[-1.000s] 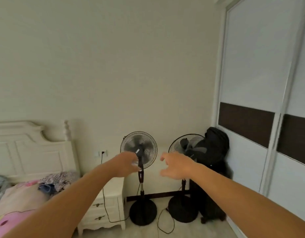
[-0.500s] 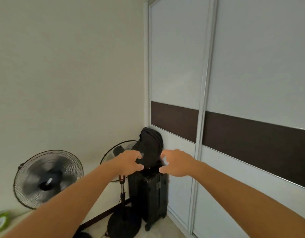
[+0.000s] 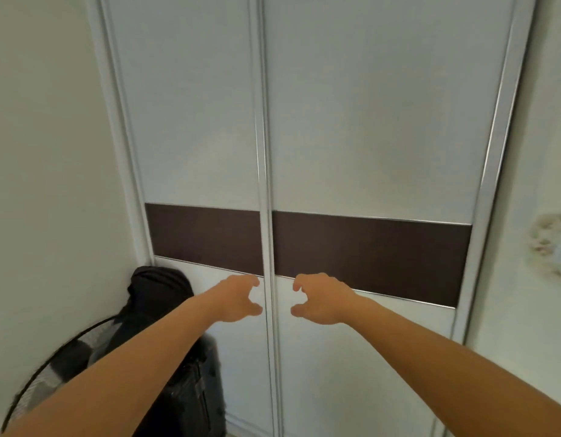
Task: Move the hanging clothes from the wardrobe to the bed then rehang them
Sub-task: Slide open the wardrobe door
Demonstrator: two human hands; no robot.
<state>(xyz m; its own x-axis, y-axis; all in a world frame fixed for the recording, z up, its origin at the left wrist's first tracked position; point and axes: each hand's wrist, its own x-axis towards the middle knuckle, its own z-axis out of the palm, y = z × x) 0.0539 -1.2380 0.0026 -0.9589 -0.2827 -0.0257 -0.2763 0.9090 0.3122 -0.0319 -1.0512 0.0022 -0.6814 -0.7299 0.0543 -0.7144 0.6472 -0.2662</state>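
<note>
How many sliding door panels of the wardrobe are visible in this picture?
2. The left door panel stands behind the left hand; the right door panel stands behind the right hand. They meet at the middle. Further panels beyond the frame may be hidden.

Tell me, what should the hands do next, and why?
Probably slide one door aside. The tall white wardrobe with dark brown bands is closed, so no clothes show. The left hand and right hand hover empty, loosely curled, on either side of the middle seam.
</note>
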